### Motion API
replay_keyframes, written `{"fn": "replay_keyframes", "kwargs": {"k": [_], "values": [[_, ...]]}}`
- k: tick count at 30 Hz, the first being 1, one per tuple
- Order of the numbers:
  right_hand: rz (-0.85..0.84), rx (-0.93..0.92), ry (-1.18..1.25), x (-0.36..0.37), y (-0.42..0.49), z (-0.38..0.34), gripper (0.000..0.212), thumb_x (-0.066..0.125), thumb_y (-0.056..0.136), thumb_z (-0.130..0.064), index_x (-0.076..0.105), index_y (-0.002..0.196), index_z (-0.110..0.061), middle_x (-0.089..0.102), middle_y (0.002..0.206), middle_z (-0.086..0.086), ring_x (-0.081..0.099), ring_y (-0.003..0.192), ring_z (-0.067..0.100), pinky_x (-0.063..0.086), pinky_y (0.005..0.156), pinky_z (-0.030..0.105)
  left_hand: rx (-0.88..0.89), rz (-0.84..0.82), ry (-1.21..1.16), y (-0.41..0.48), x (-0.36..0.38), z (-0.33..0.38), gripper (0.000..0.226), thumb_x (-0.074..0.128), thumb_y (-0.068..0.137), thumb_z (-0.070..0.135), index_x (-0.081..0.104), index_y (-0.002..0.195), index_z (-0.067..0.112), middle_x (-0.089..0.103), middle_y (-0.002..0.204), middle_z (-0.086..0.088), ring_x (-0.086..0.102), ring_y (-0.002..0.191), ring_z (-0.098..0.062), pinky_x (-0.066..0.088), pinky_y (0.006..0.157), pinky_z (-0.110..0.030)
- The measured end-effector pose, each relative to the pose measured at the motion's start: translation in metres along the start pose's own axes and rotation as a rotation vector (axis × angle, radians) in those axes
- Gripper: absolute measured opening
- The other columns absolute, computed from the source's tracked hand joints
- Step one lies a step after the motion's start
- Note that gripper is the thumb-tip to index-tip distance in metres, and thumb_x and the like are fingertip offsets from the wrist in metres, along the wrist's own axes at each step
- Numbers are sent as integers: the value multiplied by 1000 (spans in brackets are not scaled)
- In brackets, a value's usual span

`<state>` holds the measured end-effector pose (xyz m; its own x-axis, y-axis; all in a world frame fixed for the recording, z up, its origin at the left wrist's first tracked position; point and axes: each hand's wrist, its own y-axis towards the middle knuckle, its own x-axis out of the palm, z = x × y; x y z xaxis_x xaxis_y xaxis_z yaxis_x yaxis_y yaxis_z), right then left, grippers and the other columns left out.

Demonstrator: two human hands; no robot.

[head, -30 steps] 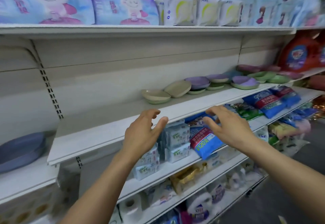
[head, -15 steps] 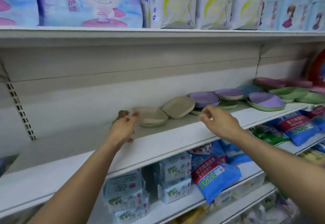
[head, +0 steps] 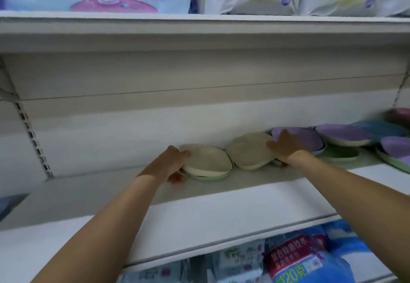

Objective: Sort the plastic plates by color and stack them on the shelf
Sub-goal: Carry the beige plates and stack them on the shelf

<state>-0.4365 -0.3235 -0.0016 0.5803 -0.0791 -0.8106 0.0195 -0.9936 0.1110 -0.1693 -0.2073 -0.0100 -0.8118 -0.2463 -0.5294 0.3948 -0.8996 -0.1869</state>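
Note:
On the white shelf (head: 221,211) lie plastic plates in a row. My left hand (head: 175,165) grips the left rim of a beige plate (head: 208,160), thumb on top and fingers under it; this plate lies on a green plate (head: 213,177). My right hand (head: 286,147) holds the right edge of a second, tilted beige plate (head: 248,151), thumb on its face. A purple plate (head: 310,138) sits just behind that hand, partly hidden by it. Further right are another purple plate (head: 341,136), a green plate (head: 339,154) and a blue plate (head: 377,128).
A purple plate on a green one (head: 397,147) and a pink plate (head: 399,114) sit at the far right edge. The upper shelf (head: 199,22) carries soft packs close overhead. Packaged goods (head: 295,258) fill the shelf below. Bare shelf lies left of the plates.
Both hands have reached up and in from in front of the lower shelf to the plates. The left one has closed on the left beige plate, the right one on the tilted beige plate.

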Motion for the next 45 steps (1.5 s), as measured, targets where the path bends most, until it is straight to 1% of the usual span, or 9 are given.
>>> {"fn": "replay_keyframes", "kwargs": {"k": [4,9,13,14,17,19,31,39,45], "values": [[-13,32,51,3,1,4,29,47,91,-12,45,116,2,52,75,9,58,47,28,51,43,36,-8,47,23,8,3,-3,22,38,93,7,51,110,0,64,74,-20,58,47,-27,50,46,-30],[39,132,370,-1,-3,5,17,42,94,-4,54,84,3,54,64,15,56,46,29,43,31,26,90,144,0,6,-5,-9,26,33,89,4,52,106,1,66,65,-21,63,49,-31,53,48,-32],[48,157,624,-1,-19,-2,13,44,94,-2,56,89,-2,60,85,19,63,78,44,56,68,56,177,239,-99,-12,-14,-15,25,32,89,9,47,109,11,67,67,-19,63,47,-30,55,51,-35],[56,132,637,-1,-27,-5,12,45,93,-1,57,93,-2,62,90,21,63,81,43,57,71,54,194,268,-120,-18,-16,-18,26,32,89,9,46,110,13,67,69,-19,62,48,-30,56,52,-37],[59,110,797,0,-58,-11,19,43,94,3,55,107,-3,58,78,14,56,61,30,53,41,24,239,358,-201,-38,-25,-32,26,35,91,11,45,114,14,65,78,-18,59,47,-30,54,47,-36],[42,104,883,0,-85,-18,18,43,95,5,53,107,-3,55,73,14,52,53,26,46,31,23,249,384,-282,-56,-33,-45,24,41,93,11,46,116,12,62,79,-16,55,47,-28,50,44,-35],[-121,-53,821,39,-276,-85,14,49,93,-3,54,106,-4,60,68,19,54,46,25,47,36,27,301,473,-396,-228,-114,-160,30,51,94,5,47,124,8,61,95,-20,53,47,-22,45,39,-26],[-237,-88,678,79,-364,-137,12,44,90,-2,55,92,-6,54,56,15,44,38,21,37,39,26,198,553,-351,-301,-170,-236,28,54,92,11,49,119,14,62,103,-16,60,65,-29,51,44,-33],[-288,-108,643,112,-399,-188,16,43,90,-4,54,101,-6,48,59,12,35,43,18,26,38,20,163,608,-397,-340,-217,-282,27,52,93,5,46,119,12,60,101,-16,60,58,-25,49,42,-29]]}}
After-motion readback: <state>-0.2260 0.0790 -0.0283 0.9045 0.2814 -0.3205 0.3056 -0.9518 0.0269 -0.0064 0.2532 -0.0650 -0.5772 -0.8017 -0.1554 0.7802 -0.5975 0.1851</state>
